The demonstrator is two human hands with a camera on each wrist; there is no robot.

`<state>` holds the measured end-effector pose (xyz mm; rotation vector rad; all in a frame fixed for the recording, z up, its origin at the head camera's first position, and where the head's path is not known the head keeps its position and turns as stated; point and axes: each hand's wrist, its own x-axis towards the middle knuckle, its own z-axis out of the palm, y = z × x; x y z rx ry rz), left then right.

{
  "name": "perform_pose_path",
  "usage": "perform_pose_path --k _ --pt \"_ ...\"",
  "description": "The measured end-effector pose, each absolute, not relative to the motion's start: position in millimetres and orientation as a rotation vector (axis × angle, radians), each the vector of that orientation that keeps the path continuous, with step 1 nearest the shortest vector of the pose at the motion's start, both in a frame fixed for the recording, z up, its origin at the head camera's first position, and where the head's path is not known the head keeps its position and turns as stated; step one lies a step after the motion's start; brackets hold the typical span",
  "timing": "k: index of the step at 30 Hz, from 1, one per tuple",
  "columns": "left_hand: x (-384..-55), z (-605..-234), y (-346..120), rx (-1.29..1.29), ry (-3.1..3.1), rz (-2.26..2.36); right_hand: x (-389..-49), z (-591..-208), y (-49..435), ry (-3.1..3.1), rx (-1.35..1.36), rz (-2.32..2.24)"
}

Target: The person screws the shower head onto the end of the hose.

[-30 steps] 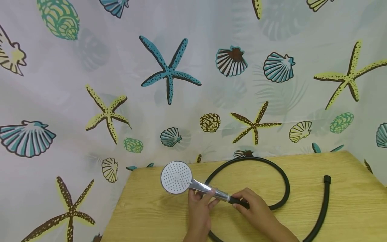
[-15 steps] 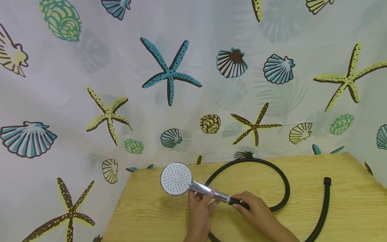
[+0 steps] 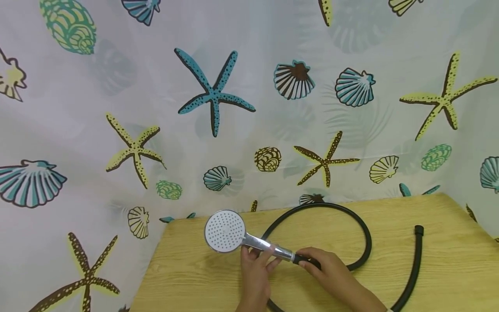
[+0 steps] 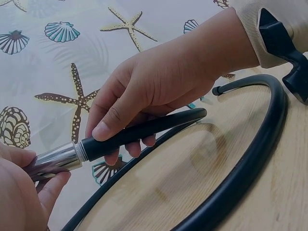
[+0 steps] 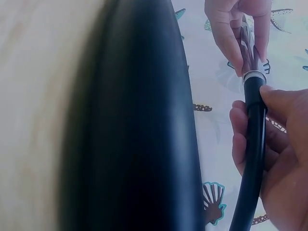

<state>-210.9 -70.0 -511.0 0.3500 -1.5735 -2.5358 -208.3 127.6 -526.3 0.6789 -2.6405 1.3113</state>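
A chrome shower head [image 3: 225, 231] with a white dotted spray face points up and left over the table. My left hand [image 3: 255, 277] grips its chrome handle [image 4: 57, 161], thumb along the top. The black shower hose [image 3: 367, 242] meets the handle's lower end. In the left wrist view my right hand [image 4: 159, 82] pinches the hose's black end piece, thumb above and fingers below. Silver threads [image 4: 82, 150] show between the end piece and the handle. From the right wrist view, the right hand's fingers wrap the end piece just below a pale ring [image 5: 254, 74].
The hose loops over the wood-grain table [image 3: 187, 277], and its other end [image 3: 419, 229] lies at the right. Behind and at both sides hangs a white curtain [image 3: 249, 26] printed with shells and starfish. A close stretch of hose fills much of the right wrist view.
The head view has shifted slightly, so everything sits a little further left in it. Both hands keep their grips on the handle and the hose end.
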Motion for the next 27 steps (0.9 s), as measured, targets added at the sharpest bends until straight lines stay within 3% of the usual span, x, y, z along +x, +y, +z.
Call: perform_pose_path --k 27 --pt "-212.2 -509.7 -69.1 0.375 -1.564 -2.558 -205.1 -526.5 125.9 -2.569 0.686 1.251"
